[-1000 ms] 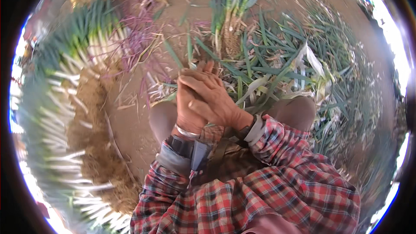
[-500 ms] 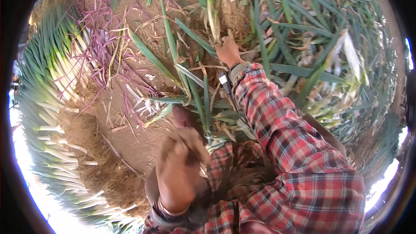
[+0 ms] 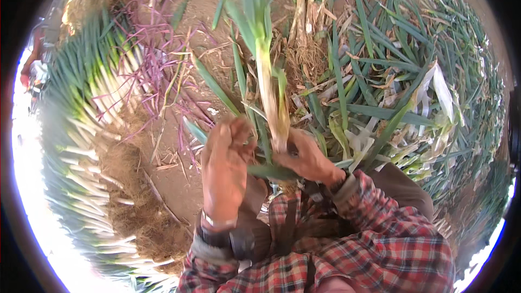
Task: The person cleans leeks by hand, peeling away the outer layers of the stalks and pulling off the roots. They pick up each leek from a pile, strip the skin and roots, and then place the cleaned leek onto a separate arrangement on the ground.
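My right hand [image 3: 310, 157] is closed round the lower end of a long green onion [image 3: 266, 76]. The onion stands nearly upright in the picture, its green leaves pointing away from me and its pale stem toward me. Dry brownish outer skin hangs along the stem's right side. To the left of the onion my left hand [image 3: 225, 171] is raised, fingers bent and blurred by motion. Whether it holds anything cannot be made out. The onion's root end is mostly hidden by my right hand.
A long row of green onions [image 3: 89, 184] with brown roots lies along the left. Purple strips [image 3: 149, 70] are scattered beside it. Several unpeeled onions [image 3: 304, 16] stand at the far middle. A heap of stripped leaves [image 3: 401, 70] covers the right side.
My right hand has come back toward me from the far onions, bringing one green onion. My left hand has moved slightly up and right, beside its stem.
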Motion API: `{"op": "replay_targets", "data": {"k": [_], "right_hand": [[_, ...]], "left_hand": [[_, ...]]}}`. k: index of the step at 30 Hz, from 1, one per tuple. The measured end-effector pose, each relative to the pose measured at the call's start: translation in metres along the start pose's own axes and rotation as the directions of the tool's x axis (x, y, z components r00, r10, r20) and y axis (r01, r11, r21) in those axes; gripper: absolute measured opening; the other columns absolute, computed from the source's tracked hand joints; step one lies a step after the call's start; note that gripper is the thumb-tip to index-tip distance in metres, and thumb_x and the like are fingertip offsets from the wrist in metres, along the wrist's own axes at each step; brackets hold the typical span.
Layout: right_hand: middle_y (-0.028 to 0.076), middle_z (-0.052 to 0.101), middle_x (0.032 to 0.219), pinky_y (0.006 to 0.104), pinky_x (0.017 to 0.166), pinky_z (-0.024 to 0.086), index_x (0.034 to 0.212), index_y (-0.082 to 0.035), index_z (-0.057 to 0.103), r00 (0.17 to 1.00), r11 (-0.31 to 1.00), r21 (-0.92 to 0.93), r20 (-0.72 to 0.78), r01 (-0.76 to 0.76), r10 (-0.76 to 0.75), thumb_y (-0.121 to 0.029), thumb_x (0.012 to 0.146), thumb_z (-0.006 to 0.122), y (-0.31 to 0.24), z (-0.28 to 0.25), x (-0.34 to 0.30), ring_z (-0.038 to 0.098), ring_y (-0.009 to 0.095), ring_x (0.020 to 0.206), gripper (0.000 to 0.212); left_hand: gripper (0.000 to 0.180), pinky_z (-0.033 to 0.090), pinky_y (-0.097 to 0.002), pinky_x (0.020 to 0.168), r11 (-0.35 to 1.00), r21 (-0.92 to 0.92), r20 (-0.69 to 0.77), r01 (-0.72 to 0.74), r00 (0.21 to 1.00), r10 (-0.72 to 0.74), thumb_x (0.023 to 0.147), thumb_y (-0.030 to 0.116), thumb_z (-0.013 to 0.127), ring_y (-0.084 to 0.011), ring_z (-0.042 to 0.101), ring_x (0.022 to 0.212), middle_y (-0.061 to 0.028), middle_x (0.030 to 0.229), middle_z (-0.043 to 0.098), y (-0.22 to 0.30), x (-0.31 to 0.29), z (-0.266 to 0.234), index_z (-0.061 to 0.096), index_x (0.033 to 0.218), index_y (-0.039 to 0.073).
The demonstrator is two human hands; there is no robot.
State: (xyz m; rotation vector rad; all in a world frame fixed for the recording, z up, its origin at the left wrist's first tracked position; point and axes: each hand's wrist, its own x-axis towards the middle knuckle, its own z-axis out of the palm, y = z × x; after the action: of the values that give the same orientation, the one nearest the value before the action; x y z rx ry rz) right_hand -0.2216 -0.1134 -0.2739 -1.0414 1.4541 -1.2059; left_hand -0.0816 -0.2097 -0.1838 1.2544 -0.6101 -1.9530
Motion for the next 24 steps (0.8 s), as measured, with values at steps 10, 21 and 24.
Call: {"op": "replay_targets", "data": {"k": [10,21,24], "right_hand": [[0.007,0.056,0.098,0.034,0.084,0.046,0.117,0.002,0.054,0.961,0.983,-0.185,0.272,0.012,0.04,-0.016,0.084,0.071,-0.071,-0.004,-0.144,0.056,0.019,0.092,0.041],[0.006,0.06,0.116,0.028,0.091,0.046,0.126,0.0,0.05,0.982,0.706,0.683,-0.101,0.186,-0.16,0.0,0.084,0.069,-0.148,-0.005,-0.156,0.057,0.014,0.104,0.046],[0.006,0.061,0.111,0.0268,0.088,0.046,0.122,0.001,0.051,0.976,0.866,0.451,-0.13,0.217,-0.177,-0.005,0.084,0.07,-0.161,-0.021,-0.171,0.058,0.013,0.1,0.042]], "left_hand": [[0.037,0.052,-0.029,0.067,0.97,-0.067,0.212,-0.233,0.947,0.242,0.101,0.03,0.044,-0.0182,0.064,0.078,-0.0089,0.086,0.066,0.004,-0.06,-0.013,0.059,0.112,-0.003],[0.032,0.048,-0.0271,0.077,0.965,0.057,0.452,-0.257,0.868,0.204,0.099,0.022,0.056,-0.0095,0.058,0.09,-0.0033,0.104,0.063,-0.028,-0.188,0.055,0.056,0.121,-0.001],[0.033,0.046,-0.0271,0.082,0.919,0.109,0.492,-0.379,0.824,0.281,0.1,0.025,0.054,-0.0094,0.056,0.093,-0.0027,0.106,0.062,-0.046,-0.191,0.059,0.057,0.12,-0.002]]}}
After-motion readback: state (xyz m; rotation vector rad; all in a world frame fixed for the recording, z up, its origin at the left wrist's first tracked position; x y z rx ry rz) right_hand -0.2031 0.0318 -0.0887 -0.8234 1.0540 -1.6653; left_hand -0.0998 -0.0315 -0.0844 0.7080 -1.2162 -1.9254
